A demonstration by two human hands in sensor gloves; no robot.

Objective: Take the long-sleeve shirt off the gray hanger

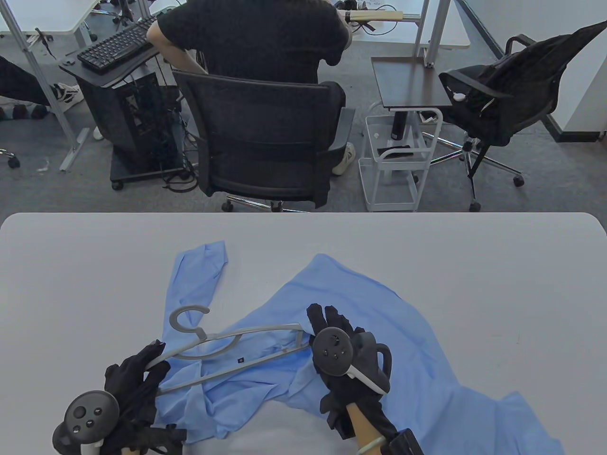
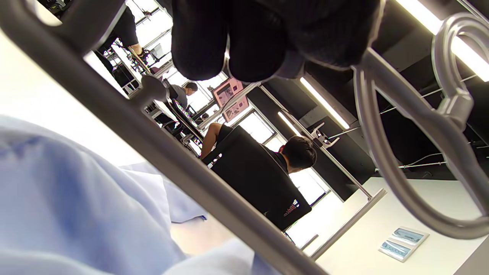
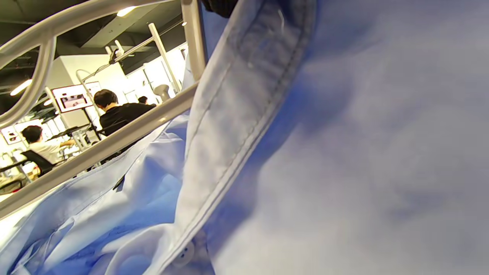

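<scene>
my left hand (image 1: 137,379), at the lower left of the table view, grips the near end of the gray hanger (image 1: 227,348), fingers wrapped over its bars so the frame stays put while the cloth comes away; the left wrist view shows those fingertips (image 2: 229,42) curled over a bar at the top of the frame, with the hook (image 2: 454,68) at the upper right. the long-sleeve shirt (image 1: 379,341), light blue, lies crumpled across the lower middle of the surface (image 1: 498,265), one sleeve running up toward the upper left and the body trailing to the lower right corner. the hanger lies over the collar region, hook pointing to the upper left, and its far end looks tucked into the fabric right by my right hand (image 1: 341,355). that hand sits on the shirt at the lower centre with its fingers stretched out flat, i judge to pin the cloth or work the shoulder off the hanger's tip; whether the fingertips pinch any fabric i cannot tell. the right wrist view shows only the placket (image 3: 244,126) and a button close up, with a hanger bar crossing at the left.
</scene>
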